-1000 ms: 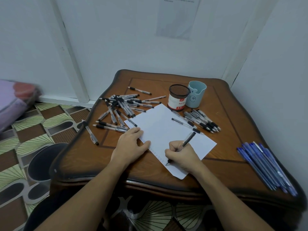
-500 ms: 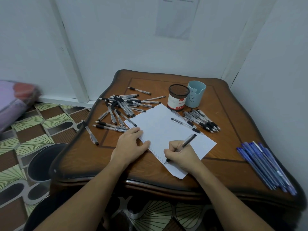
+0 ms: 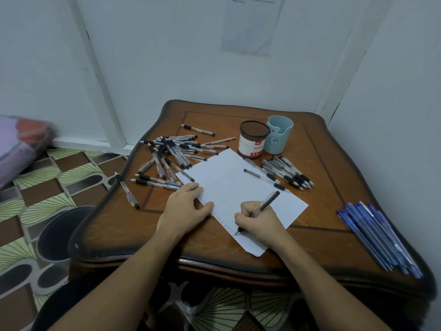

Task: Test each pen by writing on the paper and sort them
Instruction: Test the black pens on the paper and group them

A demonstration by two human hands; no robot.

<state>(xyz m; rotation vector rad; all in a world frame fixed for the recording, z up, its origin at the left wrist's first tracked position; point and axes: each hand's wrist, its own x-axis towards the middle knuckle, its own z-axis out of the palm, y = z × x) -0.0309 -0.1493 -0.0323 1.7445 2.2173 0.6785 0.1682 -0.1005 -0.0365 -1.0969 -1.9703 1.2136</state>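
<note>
A white sheet of paper (image 3: 233, 185) lies skewed on the wooden table (image 3: 317, 149). My right hand (image 3: 259, 224) grips a black pen (image 3: 268, 201), its tip touching the paper's near left edge beside a row of small marks. My left hand (image 3: 185, 209) rests flat on the paper's left edge, fingers spread. A loose pile of black-grip pens (image 3: 171, 156) lies left of the sheet. A tidier bunch of black pens (image 3: 287, 172) lies at its right, with one pen (image 3: 265, 179) on the paper itself. Several blue pens (image 3: 379, 237) lie at the table's right edge.
A mesh pen pot (image 3: 253, 143) and a light blue cup (image 3: 279, 138) stand side by side behind the paper. A dark bin (image 3: 60, 232) sits on the patterned floor left of the table. Walls close in behind and to the right.
My right hand has crept slightly down along the paper's edge with the pen tip on the sheet. My left hand has stayed put.
</note>
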